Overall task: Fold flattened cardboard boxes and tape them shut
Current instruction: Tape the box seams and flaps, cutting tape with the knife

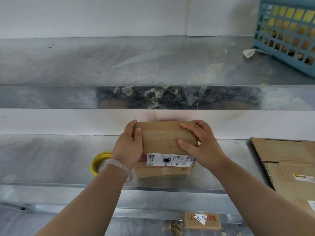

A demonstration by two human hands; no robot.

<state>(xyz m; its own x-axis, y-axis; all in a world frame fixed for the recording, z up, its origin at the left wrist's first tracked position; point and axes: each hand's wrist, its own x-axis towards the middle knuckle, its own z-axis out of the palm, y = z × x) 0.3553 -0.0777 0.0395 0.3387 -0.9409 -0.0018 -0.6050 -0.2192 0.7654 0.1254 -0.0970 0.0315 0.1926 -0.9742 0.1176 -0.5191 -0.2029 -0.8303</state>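
I have the cardboard box [163, 147] between both hands at the middle of the bench [51, 159], nearer its front edge than the back wall; I cannot tell whether its bottom rests on the metal or is raised a little. My left hand [127, 147] grips the box's left end, with the thumb laid on the top face and the fingers curled round the far left edge. My right hand [199, 143] grasps the right end, thumb and forefinger stretched across the top and the other fingers bent over the far right corner. The top flaps are down and flat, with a straight seam running across between my thumbs. A white shipping label [168, 160] is stuck on the side facing me, above red print that reads upside down. A pale bracelet [119, 167] sits on my left wrist. A yellow tape roll [98, 163] lies on the bench just left of that wrist, partly hidden by it. Flattened cardboard [286, 167] covers the bench's right end and hangs over the front edge. A metal shelf [119, 62] above carries a blue basket [286, 31] at its right end, and scraps of clear tape [153, 94] cling along the shelf's front edge.
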